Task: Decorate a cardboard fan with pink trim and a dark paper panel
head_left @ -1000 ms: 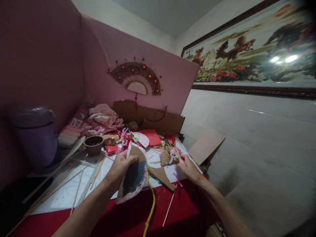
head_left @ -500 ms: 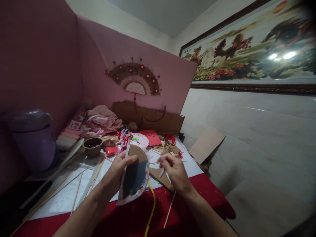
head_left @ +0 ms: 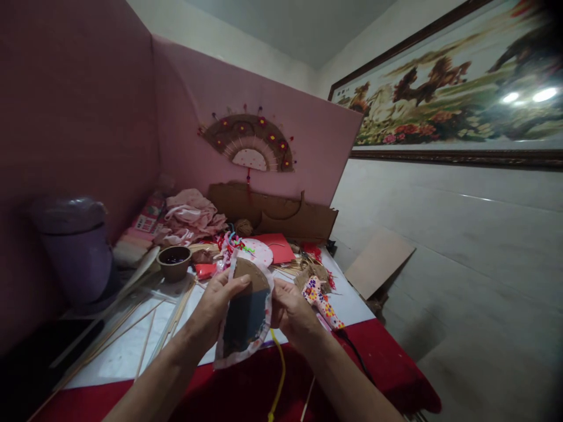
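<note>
My left hand grips the left edge of a cardboard half-disc wrapped in white patterned cloth, held upright above the table. My right hand is closed on the piece's right edge, fingers curled round it. A glue gun with a spotted floral pattern lies on the table just right of my right hand, its black cord trailing over the red cloth. A yellow strip hangs down below the piece.
Bamboo sticks lie across the white sheet at left. A brown bowl, a purple lidded pot, pink cloth, ribbons, red paper and cardboard offcuts crowd the back. A finished fan hangs on the pink board.
My right hand left the scraps at the right and came in to the covered piece, closing on its right edge. The spotted glue gun now lies in plain view.
</note>
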The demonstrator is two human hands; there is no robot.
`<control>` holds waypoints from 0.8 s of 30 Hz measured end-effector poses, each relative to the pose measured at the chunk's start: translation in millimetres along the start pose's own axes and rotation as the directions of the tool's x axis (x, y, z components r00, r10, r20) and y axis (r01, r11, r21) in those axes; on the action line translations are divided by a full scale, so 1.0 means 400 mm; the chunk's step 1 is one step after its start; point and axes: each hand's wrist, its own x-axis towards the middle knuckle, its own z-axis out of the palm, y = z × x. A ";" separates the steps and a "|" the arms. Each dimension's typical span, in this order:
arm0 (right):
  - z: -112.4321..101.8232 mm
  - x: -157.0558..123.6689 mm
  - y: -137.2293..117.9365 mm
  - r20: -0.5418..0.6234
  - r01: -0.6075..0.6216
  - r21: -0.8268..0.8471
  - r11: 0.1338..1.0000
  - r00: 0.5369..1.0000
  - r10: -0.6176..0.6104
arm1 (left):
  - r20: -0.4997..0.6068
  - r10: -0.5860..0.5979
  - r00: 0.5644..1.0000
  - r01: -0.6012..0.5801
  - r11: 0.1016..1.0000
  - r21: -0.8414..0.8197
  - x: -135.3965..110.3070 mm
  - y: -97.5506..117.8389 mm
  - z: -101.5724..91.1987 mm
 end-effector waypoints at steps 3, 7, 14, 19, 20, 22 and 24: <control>-0.001 0.002 0.014 0.002 0.036 0.003 0.999 0.999 -0.036 | -0.015 0.001 1.000 -0.001 0.999 0.035 0.000 -0.001 -0.001; -0.001 0.001 0.030 -0.010 0.112 -0.085 0.990 0.994 -0.113 | -0.026 0.014 1.000 -0.012 0.997 0.079 0.001 -0.009 -0.007; 0.006 -0.004 0.036 -0.080 0.146 -0.282 0.948 0.981 -0.174 | -0.084 0.081 0.993 -0.067 0.985 0.159 0.007 -0.012 -0.005; -0.003 -0.003 0.034 -0.039 0.241 -0.487 0.839 0.954 -0.296 | -0.115 0.087 0.990 -0.065 0.981 0.182 0.006 -0.007 0.002; -0.003 -0.004 0.032 -0.032 0.264 -0.543 0.797 0.942 -0.334 | -0.122 0.081 0.989 -0.058 0.982 0.180 0.006 -0.008 0.002; -0.001 -0.007 0.027 -0.014 0.295 -0.658 0.693 0.915 -0.403 | -0.136 0.074 0.988 -0.050 0.984 0.173 0.006 -0.010 0.002; 0.004 -0.009 0.021 0.006 0.291 -0.753 0.590 0.900 -0.436 | -0.149 0.075 0.986 -0.050 0.986 0.161 0.006 -0.013 0.002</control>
